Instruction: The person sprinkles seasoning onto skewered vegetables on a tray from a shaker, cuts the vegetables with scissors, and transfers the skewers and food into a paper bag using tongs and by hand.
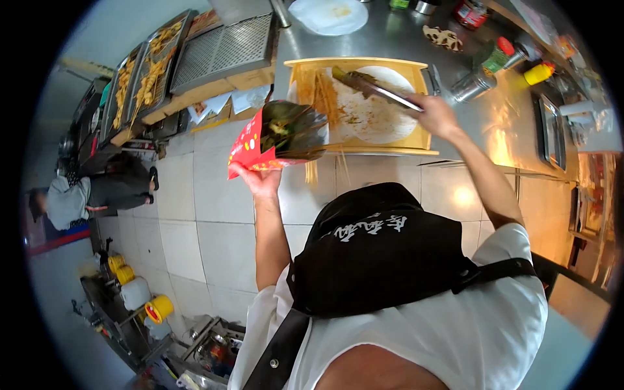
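My left hand (262,181) is wrapped round the bottom of a red paper bag (248,146), which has a dark lining and some green food inside its open mouth. My right hand (437,117) grips metal tongs (390,95). The tips of the tongs hold dark green food (348,76) over a yellow wooden tray (421,141). On the tray lie a stained white paper (380,127) and a bundle of thin skewers (323,97), beside the bag.
Trays of skewered food (156,68) and a perforated metal tray (224,52) stand at the left. Jars, a shaker (473,85) and a yellow bottle (539,73) are on the counter at the right. A person (68,201) is at the far left.
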Demonstrator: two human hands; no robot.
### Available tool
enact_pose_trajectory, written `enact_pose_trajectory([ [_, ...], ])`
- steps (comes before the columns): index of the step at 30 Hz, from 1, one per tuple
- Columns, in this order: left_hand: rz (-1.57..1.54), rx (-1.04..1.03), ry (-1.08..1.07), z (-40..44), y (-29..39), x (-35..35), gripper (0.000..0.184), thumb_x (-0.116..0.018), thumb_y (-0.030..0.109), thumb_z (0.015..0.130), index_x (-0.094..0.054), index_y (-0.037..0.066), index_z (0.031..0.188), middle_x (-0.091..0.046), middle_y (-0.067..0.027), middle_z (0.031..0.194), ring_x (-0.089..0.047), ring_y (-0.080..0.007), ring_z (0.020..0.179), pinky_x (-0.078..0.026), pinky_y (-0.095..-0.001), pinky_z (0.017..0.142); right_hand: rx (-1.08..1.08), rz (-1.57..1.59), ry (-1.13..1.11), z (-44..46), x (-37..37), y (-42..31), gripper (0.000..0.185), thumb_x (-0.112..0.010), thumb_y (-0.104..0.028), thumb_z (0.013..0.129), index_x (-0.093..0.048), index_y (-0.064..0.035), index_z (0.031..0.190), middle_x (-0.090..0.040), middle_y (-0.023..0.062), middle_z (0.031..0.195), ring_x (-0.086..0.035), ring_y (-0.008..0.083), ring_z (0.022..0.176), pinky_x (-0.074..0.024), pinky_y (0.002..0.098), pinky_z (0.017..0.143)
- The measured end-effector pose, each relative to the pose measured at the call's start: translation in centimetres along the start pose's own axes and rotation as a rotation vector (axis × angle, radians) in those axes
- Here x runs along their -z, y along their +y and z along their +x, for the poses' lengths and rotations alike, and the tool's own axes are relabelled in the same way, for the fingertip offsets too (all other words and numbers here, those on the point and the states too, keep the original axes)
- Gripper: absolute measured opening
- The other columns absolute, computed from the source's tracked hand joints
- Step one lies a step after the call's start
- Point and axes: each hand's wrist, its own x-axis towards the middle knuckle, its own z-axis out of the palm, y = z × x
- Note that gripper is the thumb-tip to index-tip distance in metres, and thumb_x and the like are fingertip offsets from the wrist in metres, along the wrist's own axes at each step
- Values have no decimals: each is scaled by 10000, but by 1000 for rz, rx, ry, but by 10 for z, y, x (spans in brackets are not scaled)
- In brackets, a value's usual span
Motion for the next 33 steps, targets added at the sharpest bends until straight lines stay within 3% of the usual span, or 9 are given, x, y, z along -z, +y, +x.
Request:
enact_pose_trajectory([
  [2,-65,35,-25,0,-2,-2,1017,-496,837,646,-369,184,1416,-391,-36,1455,-350,-296,1328,-287,-553,1081,-35,229,-50,-23,53,-22,396,-638,-204,860,-595,-137,1247,-664,171,1041,-669,297,842,-518,383,737],
  [4,2,18,-33,-2,-5,-6,1027,-495,841,639,-369,183,1417,-394,-36,1452,-354,-294,1324,-290,-550,1082,261,264,90,-44,95,-33,402,-627,-142,853,-592,-136,1253,-674,133,974,-657,243,751,-505,350,680],
  [6,25,23,-39,0,-8,-11,1034,-499,844,629,-373,188,1419,-393,-41,1453,-351,-298,1324,-289,-548,1082,360,184,43,-66,138,-54,405,-619,-110,831,-599,-117,1236,-658,84,854,-637,214,685,-489,337,602],
  [12,10,109,-173,5,-13,-19,1043,-545,828,609,-380,199,1424,-373,-54,1470,-329,-310,1342,-255,-535,1110,804,-586,330,-82,155,-117,395,-621,-105,775,-594,-91,1169,-593,35,777,-638,182,686,-481,306,532],
  [16,-40,166,-259,-5,-17,-45,1063,-637,772,577,-388,176,1421,-389,-58,1461,-318,-303,1357,-218,-518,1142,833,-695,365,-66,122,-158,294,-623,-137,767,-565,-70,1048,-593,41,863,-641,145,735,-492,289,557],
  [20,-30,157,-188,-3,-10,-35,1068,-603,805,573,-386,196,1423,-394,-43,1459,-329,-307,1347,-246,-539,1115,683,-532,200,-65,123,-152,517,-599,-136,802,-485,-121,1306,-593,10,953,-625,186,816,-498,309,621],
  [25,30,32,-17,0,-8,-13,1067,-545,849,570,-398,212,1414,-416,-32,1443,-374,-306,1311,-323,-557,1042,406,-365,237,-31,158,-66,530,-609,-158,816,-482,-111,1328,-621,93,1000,-635,284,825,-521,382,698],
  [29,-38,30,-39,-8,-2,-11,1050,-587,813,578,-400,201,1410,-415,-32,1443,-377,-301,1309,-343,-545,1033,187,-513,-116,23,98,1,506,-611,-199,816,-496,-72,1292,-626,158,1043,-637,322,911,-524,443,762],
  [33,-22,20,-55,-11,-2,-12,1058,-563,819,595,-365,200,1430,-390,-34,1460,-362,-305,1321,-328,-553,1051,312,-468,-77,40,55,23,451,-609,-140,805,-516,-46,1236,-648,144,970,-638,320,921,-517,433,761],
])
